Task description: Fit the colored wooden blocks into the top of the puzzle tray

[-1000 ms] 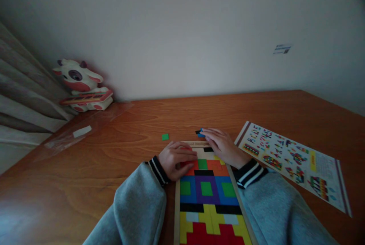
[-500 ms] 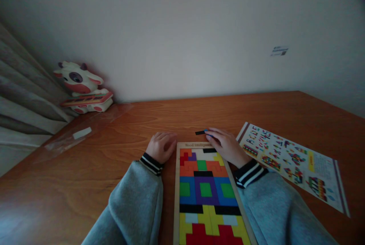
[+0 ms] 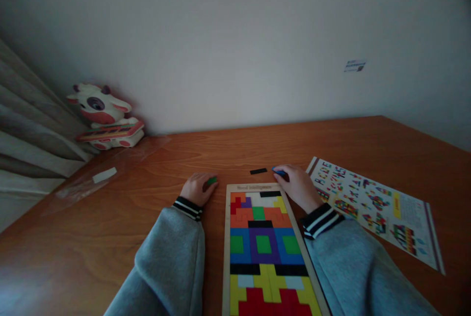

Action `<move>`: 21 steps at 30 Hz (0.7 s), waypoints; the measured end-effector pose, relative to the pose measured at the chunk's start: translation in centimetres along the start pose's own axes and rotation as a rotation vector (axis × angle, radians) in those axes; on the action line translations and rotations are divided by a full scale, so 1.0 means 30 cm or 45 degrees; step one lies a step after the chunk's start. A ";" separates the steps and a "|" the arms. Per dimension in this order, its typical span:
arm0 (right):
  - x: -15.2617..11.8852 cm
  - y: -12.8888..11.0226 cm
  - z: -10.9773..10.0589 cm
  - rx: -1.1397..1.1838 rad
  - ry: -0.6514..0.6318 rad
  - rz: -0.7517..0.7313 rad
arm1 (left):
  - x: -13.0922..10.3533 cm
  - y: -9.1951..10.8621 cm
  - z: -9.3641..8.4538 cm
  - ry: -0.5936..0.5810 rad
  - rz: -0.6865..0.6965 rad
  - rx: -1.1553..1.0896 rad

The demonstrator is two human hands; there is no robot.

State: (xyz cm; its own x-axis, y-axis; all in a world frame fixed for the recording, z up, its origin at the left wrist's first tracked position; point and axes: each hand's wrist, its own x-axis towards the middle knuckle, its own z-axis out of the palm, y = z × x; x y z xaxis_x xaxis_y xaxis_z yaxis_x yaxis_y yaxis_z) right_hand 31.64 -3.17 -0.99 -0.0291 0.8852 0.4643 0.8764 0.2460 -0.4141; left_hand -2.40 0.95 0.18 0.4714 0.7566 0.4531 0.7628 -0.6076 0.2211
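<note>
Left hand moved outward, pinching green piece; right hand pinches blue piece; black strip between, leaflet just right.

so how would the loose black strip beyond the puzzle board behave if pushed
The black strip lies flat on the table, so it would probably slide, not roll. Its straight edges suggest stiffness; small and narrow, it is likely light.

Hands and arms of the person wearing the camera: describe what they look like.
The left sleeve and right sleeve are grey, loose and soft-looking. Each ends in a black cuff with white stripes: left cuff, right cuff. The left hand and right hand wear no gloves.
</note>
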 end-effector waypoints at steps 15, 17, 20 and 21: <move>0.033 -0.049 -0.017 0.006 -0.096 -0.147 | 0.007 0.010 0.018 0.059 0.040 -0.105; 0.029 -0.058 -0.029 0.052 -0.108 -0.181 | 0.008 0.012 0.020 0.050 0.045 -0.117; 0.017 -0.066 -0.036 0.158 -0.186 -0.229 | 0.009 0.011 0.023 0.034 0.064 -0.126; 0.014 -0.066 -0.035 0.181 -0.222 -0.232 | 0.009 0.011 0.024 0.030 0.070 -0.128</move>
State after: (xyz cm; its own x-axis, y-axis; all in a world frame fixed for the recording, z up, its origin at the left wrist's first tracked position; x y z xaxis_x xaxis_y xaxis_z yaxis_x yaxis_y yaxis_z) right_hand 30.40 -3.71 0.85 -0.2729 0.8727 0.4049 0.7733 0.4494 -0.4473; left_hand -1.71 1.13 -0.25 0.4995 0.7165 0.4870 0.6876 -0.6698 0.2803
